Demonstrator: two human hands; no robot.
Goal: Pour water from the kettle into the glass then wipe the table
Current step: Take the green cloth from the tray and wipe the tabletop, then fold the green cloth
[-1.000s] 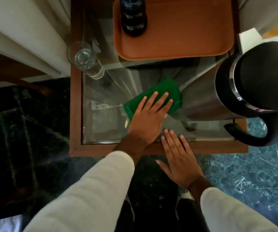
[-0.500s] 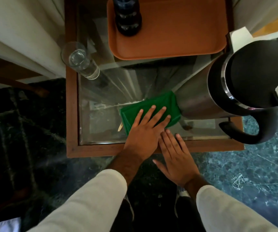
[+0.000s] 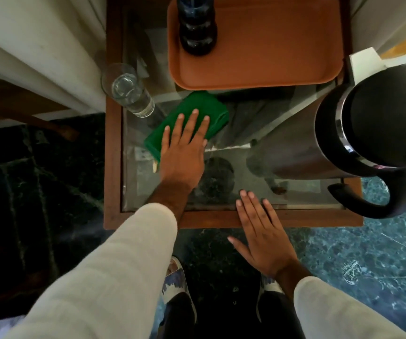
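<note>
head view: glass-topped table (image 3: pixel 295 217) (wooden frame), marble floor (image 3: pixel 368 253)

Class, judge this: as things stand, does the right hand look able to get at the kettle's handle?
Probably yes. The right hand lies flat on the table's near edge, holding nothing, and the kettle's handle juts out beside it with nothing between them.

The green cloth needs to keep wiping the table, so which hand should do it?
The left hand: it lies flat on the green cloth. The right hand only rests on the table's wooden edge.
</note>
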